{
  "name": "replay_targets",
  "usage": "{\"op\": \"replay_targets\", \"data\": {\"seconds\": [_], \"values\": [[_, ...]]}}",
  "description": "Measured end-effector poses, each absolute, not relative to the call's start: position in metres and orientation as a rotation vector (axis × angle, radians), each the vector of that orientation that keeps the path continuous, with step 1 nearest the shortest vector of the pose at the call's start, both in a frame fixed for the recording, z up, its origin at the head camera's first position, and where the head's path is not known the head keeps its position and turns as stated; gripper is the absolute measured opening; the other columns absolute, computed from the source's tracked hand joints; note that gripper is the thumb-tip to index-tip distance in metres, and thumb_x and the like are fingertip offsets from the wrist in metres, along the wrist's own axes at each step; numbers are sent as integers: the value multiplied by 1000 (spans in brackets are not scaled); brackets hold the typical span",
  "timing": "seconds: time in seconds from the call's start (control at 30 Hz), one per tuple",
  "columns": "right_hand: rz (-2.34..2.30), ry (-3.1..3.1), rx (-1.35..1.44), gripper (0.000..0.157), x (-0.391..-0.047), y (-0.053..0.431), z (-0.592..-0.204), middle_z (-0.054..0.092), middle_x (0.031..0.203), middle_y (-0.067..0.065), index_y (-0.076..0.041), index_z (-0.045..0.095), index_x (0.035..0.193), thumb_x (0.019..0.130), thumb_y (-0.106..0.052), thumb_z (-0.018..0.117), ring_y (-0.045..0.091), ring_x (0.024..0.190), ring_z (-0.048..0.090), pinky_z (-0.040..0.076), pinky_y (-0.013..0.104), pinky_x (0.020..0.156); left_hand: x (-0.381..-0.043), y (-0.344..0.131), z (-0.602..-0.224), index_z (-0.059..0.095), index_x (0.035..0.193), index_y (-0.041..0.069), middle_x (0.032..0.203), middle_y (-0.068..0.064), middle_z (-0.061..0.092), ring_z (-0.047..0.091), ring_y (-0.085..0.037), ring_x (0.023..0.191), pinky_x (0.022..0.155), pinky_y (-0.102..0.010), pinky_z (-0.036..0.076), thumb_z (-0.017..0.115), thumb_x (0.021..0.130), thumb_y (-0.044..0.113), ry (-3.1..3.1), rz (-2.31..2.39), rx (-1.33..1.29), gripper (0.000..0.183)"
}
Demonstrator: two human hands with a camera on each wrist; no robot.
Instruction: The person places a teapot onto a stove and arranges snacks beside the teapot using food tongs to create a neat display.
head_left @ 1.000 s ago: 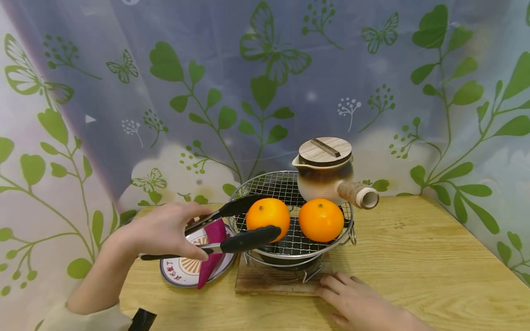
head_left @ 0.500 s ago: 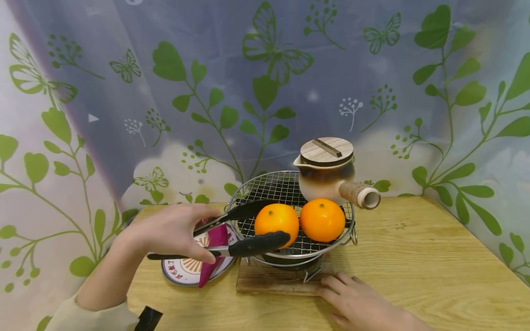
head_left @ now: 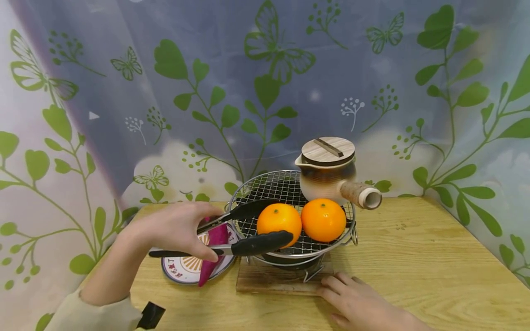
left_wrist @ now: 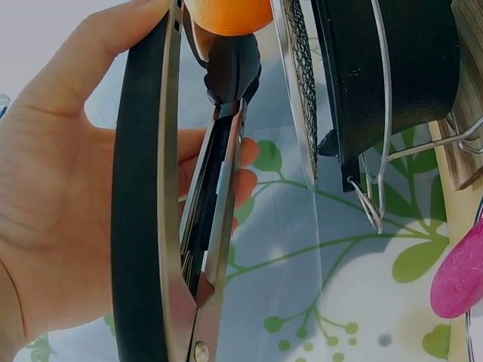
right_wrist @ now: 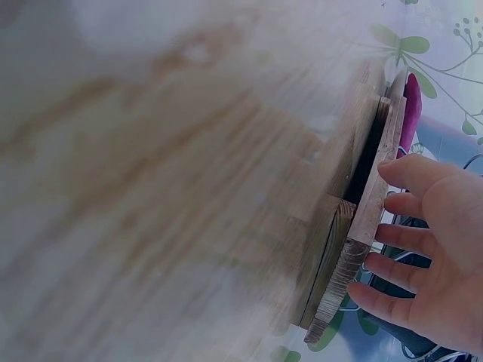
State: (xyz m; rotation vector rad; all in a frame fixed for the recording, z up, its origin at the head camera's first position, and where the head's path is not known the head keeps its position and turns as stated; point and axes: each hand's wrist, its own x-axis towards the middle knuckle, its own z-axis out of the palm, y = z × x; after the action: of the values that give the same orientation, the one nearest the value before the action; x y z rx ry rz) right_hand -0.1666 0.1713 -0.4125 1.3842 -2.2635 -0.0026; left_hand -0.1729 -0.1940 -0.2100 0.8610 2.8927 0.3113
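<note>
My left hand [head_left: 178, 230] grips black-tipped metal tongs [head_left: 262, 243], thumb on one arm and fingers on the other. Their tips lie on either side of the left orange [head_left: 278, 219], which is on the wire grill rack [head_left: 273, 184]. A second orange [head_left: 324, 220] sits right beside it and overlaps its edge in the head view. Seen from the left wrist, the tongs [left_wrist: 143, 196] reach up to the orange [left_wrist: 234, 13]. My right hand [head_left: 360, 296] rests at the front right corner of the wooden board [head_left: 277, 286] under the grill, fingers extended against its edge [right_wrist: 370, 204].
A clay teapot [head_left: 327, 181] with a wooden lid stands at the back right of the rack, its side handle [head_left: 358, 195] jutting right. Left of the grill, a patterned plate [head_left: 175, 271] holds a purple sweet potato [head_left: 207, 272]. A printed curtain [head_left: 223, 92] hangs behind the table.
My left hand has moved right and slightly nearer with the tongs. The left orange has shifted along with them, closing the gap to the other orange. My right hand stays put.
</note>
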Motion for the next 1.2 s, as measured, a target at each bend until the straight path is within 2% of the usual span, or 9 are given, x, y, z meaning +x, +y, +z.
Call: {"op": "replay_targets", "data": {"seconds": [0.53, 0.87, 1.2], "values": [[27, -2253, 1380, 53, -166, 171, -412, 54, 108, 3, -14, 59, 113, 67, -31, 78, 20, 91, 50, 49, 32, 62, -174, -191, -210, 47, 134, 5, 132, -8, 51, 47, -27, 119, 96, -47, 38, 75, 65, 54, 2864, 313, 825, 89], [2, -2252, 1382, 54, -166, 171, -412, 54, 108, 2, -15, 59, 113, 66, -32, 78, 19, 91, 49, 48, 32, 62, -173, -193, -213, 50, 131, 5, 128, -6, 53, 51, -24, 112, 94, -45, 40, 75, 66, 51, 2862, 340, 863, 83], [-6, -2242, 1389, 54, -166, 171, -412, 54, 108, 3, -14, 59, 113, 67, -33, 78, 20, 90, 50, 49, 32, 61, -173, -195, -213, 48, 132, 4, 128, -6, 53, 52, -23, 110, 93, -44, 40, 75, 67, 52, 2853, 360, 875, 86]]}}
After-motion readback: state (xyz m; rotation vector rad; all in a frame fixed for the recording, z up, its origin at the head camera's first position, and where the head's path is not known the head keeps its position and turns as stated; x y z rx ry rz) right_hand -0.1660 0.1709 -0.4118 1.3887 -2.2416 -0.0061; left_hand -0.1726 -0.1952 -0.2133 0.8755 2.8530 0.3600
